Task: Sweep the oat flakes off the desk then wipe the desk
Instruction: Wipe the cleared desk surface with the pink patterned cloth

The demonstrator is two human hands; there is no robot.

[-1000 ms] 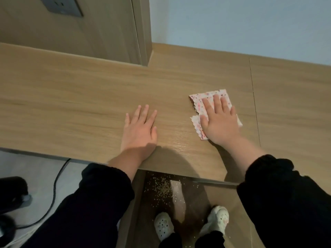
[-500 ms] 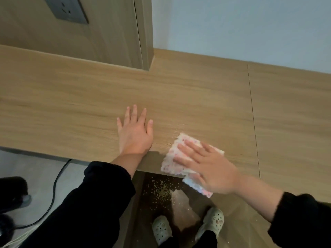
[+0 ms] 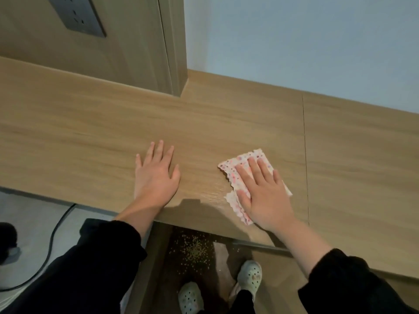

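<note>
Both palms lie flat on the desk (image 3: 90, 137), my left hand (image 3: 156, 177) bare with fingers spread, my right hand (image 3: 264, 196) pressing the cloth (image 3: 235, 168), while oat flakes (image 3: 195, 249) lie scattered on the floor below.

A single head-worn view looks steeply down, close over the desk (image 3: 90, 132) edge.

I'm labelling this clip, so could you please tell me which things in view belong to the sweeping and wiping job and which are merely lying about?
Job:
desk
cloth under right hand
left hand flat on desk
oat flakes on floor

Lying about:
cable
wall socket
</note>
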